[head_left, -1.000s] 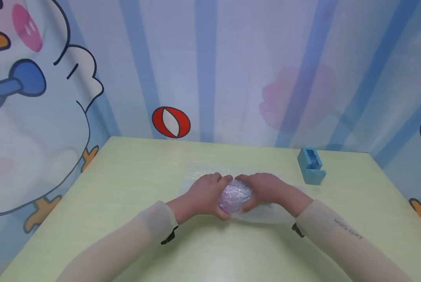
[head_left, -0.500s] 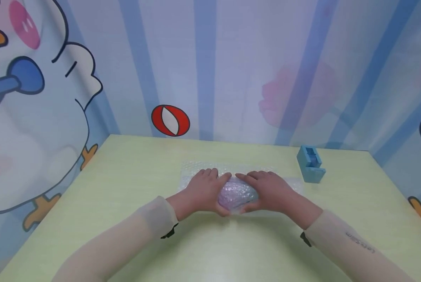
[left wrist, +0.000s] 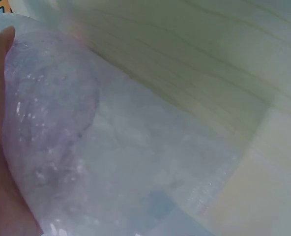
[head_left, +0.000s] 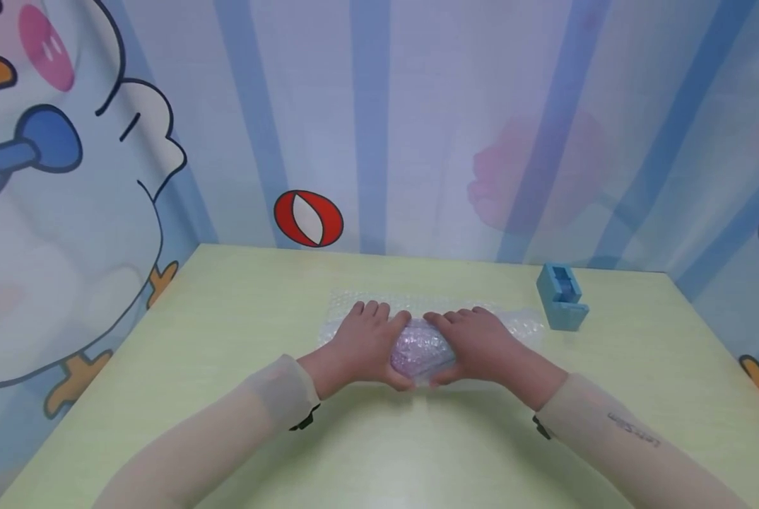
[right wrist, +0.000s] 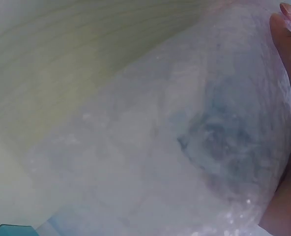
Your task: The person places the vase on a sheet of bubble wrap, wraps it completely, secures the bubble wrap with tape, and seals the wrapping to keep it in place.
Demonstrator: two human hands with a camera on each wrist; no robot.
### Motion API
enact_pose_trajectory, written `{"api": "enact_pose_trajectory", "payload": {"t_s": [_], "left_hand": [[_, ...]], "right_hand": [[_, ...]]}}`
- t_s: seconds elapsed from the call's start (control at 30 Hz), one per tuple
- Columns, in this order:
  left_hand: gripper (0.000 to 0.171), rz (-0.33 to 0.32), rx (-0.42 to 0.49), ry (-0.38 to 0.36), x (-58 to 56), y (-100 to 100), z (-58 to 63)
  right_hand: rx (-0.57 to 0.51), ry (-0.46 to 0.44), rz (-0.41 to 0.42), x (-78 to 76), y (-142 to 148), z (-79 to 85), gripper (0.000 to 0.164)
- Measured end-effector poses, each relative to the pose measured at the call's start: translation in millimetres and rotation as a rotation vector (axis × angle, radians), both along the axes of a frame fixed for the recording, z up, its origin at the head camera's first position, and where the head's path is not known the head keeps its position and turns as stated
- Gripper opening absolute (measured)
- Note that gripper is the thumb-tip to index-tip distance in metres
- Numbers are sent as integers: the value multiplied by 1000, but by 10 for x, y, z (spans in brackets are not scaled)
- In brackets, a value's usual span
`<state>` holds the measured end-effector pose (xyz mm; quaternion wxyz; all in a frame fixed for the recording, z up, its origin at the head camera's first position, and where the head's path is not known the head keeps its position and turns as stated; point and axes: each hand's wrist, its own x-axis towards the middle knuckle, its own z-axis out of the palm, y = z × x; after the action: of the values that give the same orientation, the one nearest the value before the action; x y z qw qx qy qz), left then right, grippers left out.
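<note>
The rounded lilac bundle wrapped in clear bubble wrap (head_left: 420, 351) sits at the centre of the head view, on the pale green, wood-grained table (head_left: 227, 332), between the two hands. Its skin is knobbly and glossy, with small bright glints on the bubbles, and a purple tint shows through the plastic. The left hand (head_left: 368, 343) cups the bundle's left side, fingers laid close together over the top and the thumb tucked under the near edge. The right hand (head_left: 478, 345) mirrors it on the right side, fingers together and curved over the wrap, thumb low at the front; the two sets of fingertips nearly meet above the bundle. Loose, flat bubble wrap sheet (head_left: 519, 322) spreads out from under the hands toward the upper left and right of them, thin and translucent against the table. In the left wrist view the wrapped bundle (left wrist: 52, 128) fills the left half as a cloudy dome, with a fingertip (left wrist: 3, 44) pressed on its edge. In the right wrist view the same dome (right wrist: 219, 132) shows a darker bluish patch inside.

A boxy, matte blue plastic tape dispenser (head_left: 562, 297) stands at the right of the table, well apart from the hands. Both forearms wear smooth beige sleeves (head_left: 239, 424).
</note>
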<state>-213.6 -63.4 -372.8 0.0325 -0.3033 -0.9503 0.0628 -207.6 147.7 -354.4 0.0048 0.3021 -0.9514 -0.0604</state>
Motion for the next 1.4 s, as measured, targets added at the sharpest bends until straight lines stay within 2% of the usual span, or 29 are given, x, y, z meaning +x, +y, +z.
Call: {"api": "enact_pose_trajectory", "payload": {"t_s": [0.23, 0.47, 0.77, 0.9, 1.2, 1.3, 1.4], "left_hand": [[104, 0, 28, 22, -29, -27, -49], [111, -12, 85, -30, -57, -32, -68], [109, -18, 69, -65, -80, -16, -32], [110, -36, 60, -60, -85, -12, -31], [112, -114, 141, -14, -28, 12, -17], [114, -112, 153, -15, -15, 24, -11], [117, -79, 179, -42, -27, 36, -16]], "right_hand": [[34, 6, 28, -63, -32, -7, 93], [35, -13, 40, -91, -36, -10, 93], [52, 8, 74, -107, -26, -14, 94], [51, -10, 73, -128, -28, 5, 92], [14, -65, 88, -205, -58, 61, 85], [21, -93, 77, -230, -75, 72, 87], [17, -113, 70, -263, -81, 76, 89]]}}
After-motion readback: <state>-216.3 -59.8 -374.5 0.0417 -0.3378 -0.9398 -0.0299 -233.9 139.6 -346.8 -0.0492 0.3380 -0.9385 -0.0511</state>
